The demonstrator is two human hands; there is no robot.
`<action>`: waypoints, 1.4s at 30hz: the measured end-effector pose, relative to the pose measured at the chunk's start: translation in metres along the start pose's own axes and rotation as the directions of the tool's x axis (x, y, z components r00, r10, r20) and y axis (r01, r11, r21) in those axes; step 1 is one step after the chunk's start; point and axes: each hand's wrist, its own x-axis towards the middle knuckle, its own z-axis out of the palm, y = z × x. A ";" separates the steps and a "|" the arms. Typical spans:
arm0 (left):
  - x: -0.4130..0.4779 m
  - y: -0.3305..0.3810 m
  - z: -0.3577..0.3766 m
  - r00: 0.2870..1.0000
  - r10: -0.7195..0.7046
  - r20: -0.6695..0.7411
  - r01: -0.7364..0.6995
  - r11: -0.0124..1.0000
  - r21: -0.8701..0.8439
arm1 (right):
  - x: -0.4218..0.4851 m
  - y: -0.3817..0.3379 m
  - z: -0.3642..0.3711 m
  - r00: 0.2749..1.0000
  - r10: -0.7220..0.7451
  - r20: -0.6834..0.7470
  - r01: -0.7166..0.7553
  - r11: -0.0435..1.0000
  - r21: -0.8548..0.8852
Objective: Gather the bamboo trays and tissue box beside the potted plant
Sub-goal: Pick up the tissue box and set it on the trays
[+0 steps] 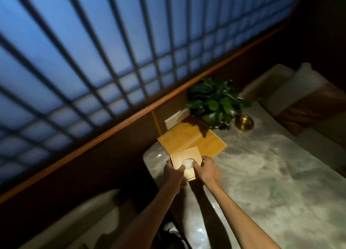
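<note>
Tissue box (187,163) gripped by both hands, near trays (189,139) and plant (215,100).
I judge it light, rigid, smooth; left hand (175,173) and right hand (208,169) are closed on opposite sides, the best hold.

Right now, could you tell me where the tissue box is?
The tissue box is held between both hands at the table's near-left corner, just in front of the bamboo trays.

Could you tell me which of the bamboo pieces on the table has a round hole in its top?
The tissue box, gripped by the left hand and right hand; the bamboo trays behind it are plain and flat.
</note>
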 end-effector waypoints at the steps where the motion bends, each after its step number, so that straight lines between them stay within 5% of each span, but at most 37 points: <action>1: 0.012 0.008 -0.017 1.000 -0.008 -0.020 0.008 0.999 -0.036 | 0.006 -0.021 0.011 0.999 -0.033 0.014 0.033 0.999 -0.017; 7: 0.071 0.025 -0.080 0.970 -0.195 -0.143 0.144 0.942 -0.304 | 0.034 -0.108 0.077 0.990 -0.068 0.121 0.091 0.975 -0.203; 17: 0.127 0.007 -0.107 0.885 -0.465 -0.024 0.392 0.772 -0.500 | 0.065 -0.141 0.135 0.966 0.047 0.253 0.053 0.925 -0.376; 21: 0.129 -0.002 -0.117 0.893 -0.451 -0.010 0.392 0.787 -0.476 | 0.065 -0.139 0.147 0.970 0.041 0.238 0.037 0.949 -0.314; 24: 0.130 -0.001 -0.131 0.899 -0.437 0.034 0.410 0.809 -0.420 | 0.062 -0.133 0.147 0.979 0.109 0.174 -0.117 0.993 0.035; 26: 0.133 0.000 -0.143 0.911 -0.410 0.046 0.396 0.837 -0.377 | 0.053 -0.125 0.140 0.938 0.288 0.193 -0.338 0.883 0.325; 28: 0.138 0.003 -0.154 0.921 -0.388 0.040 0.378 0.860 -0.343 | 0.044 -0.115 0.138 0.811 0.427 0.401 -0.582 0.661 0.473; 30: 0.143 0.010 -0.162 0.921 -0.385 0.067 0.383 0.856 -0.348 | 0.035 -0.110 0.137 0.698 0.356 0.622 -0.709 0.463 0.531; 32: 0.147 0.018 -0.164 0.921 -0.375 0.103 0.387 0.861 -0.329 | 0.034 -0.111 0.139 0.684 0.274 0.677 -0.726 0.351 0.591; 42: 0.172 0.057 -0.160 0.939 -0.299 0.169 0.332 0.915 -0.230 | 0.056 -0.145 0.133 0.686 0.293 0.666 -0.720 0.148 0.678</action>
